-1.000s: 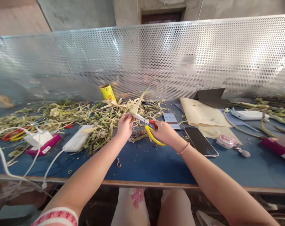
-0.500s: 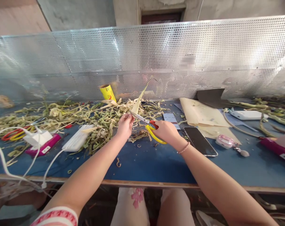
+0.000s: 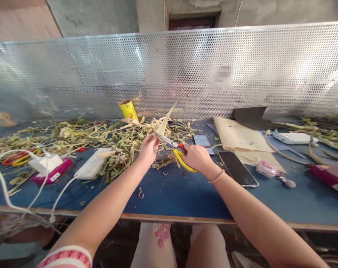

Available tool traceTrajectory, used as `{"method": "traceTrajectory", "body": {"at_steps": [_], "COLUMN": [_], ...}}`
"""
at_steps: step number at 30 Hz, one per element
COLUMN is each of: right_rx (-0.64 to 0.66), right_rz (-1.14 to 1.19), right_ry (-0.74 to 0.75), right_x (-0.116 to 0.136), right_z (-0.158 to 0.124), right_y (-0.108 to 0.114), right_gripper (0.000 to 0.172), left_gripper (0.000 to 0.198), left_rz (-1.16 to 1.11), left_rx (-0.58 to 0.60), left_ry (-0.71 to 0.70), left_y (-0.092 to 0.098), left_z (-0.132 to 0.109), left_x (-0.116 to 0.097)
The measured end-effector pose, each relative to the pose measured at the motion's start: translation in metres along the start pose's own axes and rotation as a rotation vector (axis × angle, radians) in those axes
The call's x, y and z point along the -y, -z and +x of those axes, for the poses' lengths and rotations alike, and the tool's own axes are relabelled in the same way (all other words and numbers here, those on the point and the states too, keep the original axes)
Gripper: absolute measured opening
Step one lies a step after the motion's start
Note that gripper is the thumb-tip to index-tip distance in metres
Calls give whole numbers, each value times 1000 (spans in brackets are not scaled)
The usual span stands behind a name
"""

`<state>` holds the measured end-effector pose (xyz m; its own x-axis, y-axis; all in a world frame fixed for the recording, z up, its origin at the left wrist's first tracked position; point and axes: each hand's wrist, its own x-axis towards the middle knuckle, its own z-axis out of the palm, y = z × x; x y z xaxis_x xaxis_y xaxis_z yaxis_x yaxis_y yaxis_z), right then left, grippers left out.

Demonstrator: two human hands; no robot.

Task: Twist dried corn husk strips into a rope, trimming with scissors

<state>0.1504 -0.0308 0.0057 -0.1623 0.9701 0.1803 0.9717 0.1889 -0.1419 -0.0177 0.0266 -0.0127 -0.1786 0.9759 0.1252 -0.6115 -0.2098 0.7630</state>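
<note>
Head view: at frame centre, my left hand (image 3: 148, 149) pinches the base of a pale leaf (image 3: 164, 125) between thumb and fingers; the leaf tapers toward upper right. Right of centre, my right hand (image 3: 197, 158) is closed around the handles of the scissors (image 3: 170, 142), blades at the leaf base. Plant trimmings (image 3: 113, 166) lie left of centre.

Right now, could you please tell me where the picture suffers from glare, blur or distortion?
Head view: bright glare whitens parts of the perforated panel, which carries a pixelated patch; in the same head view, the pale strip blurs at its thin tip against that panel, and the forearms look stretched toward the lower corners.
</note>
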Motion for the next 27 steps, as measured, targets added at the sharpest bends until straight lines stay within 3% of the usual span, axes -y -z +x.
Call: {"method": "traceTrajectory", "body": {"at_steps": [9, 14, 27], "right_rx": [-49, -44, -32], "right_rz": [20, 11, 32], "right_ry": [41, 30, -18], "right_x": [-1, -2, -6], "right_z": [-3, -1, 3], "right_y": [-2, 0, -4], "right_gripper": [47, 34, 32], "left_gripper": [12, 13, 14], "left_rz": [38, 23, 0], "left_rx": [87, 66, -17], "left_ry": [-27, -11, 68], "left_y": [-3, -3, -2], "left_z": [-7, -7, -4], "left_x": [0, 1, -3]}}
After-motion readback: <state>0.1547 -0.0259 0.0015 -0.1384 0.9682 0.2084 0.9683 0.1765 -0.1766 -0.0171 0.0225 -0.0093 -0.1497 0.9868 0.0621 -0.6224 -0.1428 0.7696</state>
